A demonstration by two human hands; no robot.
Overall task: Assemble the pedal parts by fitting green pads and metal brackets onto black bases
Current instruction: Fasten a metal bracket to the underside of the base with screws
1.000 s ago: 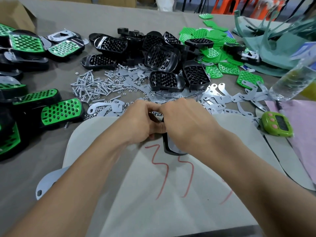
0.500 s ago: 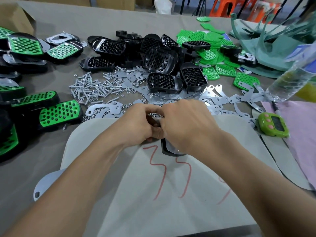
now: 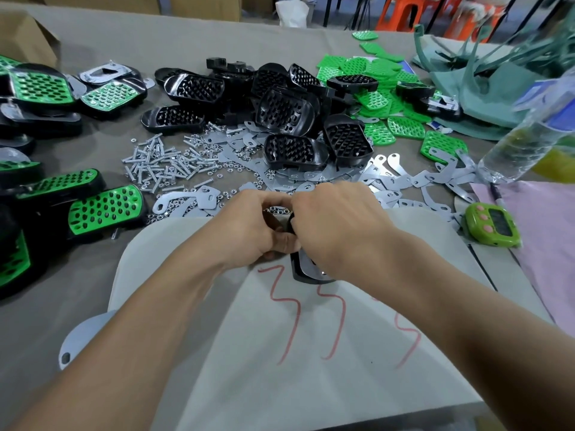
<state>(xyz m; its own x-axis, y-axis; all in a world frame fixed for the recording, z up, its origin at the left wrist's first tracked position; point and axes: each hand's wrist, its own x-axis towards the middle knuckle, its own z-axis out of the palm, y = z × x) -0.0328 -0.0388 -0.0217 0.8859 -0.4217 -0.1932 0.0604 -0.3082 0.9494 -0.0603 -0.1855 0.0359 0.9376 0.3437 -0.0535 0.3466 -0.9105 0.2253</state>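
Workpiece: black base (image 3: pixel 297 273) is resting on the far edge of the pale sheet (image 3: pixel 311 353) at the centre of the bench (image 3: pixel 62 306). Only its near end is showing below the hands.
Bracket: metal bracket (image 3: pixel 307 265) is lying against the base, with its grey face showing just under the right palm. Whether it is fully seated cannot be told.
Left grip (image 3: pixel 249 231): fingers are curling in around the left side of the base and the thumb is pressing toward the other hand, so the grip is holding the base.
Right grip (image 3: pixel 339 228): fingers are curling over the top of the base from the right, knuckles up and touching the left thumb. This grip is also holding the base.
Base stock: loose black bases (image 3: pixel 286 110) are lying heaped beyond the hands.
Pad stock: green pads (image 3: pixel 376 101) are lying spread at the far right of that heap.
Bracket stock: loose brackets (image 3: pixel 404 181) are lying scattered between the heap and the sheet.
Fasteners: screws (image 3: pixel 161 163) are lying in a loose patch at left of centre, and nuts (image 3: pixel 277 209) are lying just beyond the fingers.
Finished units: assembled pedals (image 3: pixel 105 209) are lying along the left edge.
Other items: green timer (image 3: pixel 491 223), clear bottle (image 3: pixel 522 144) and pink cloth (image 3: pixel 547 228) are sitting at the right.
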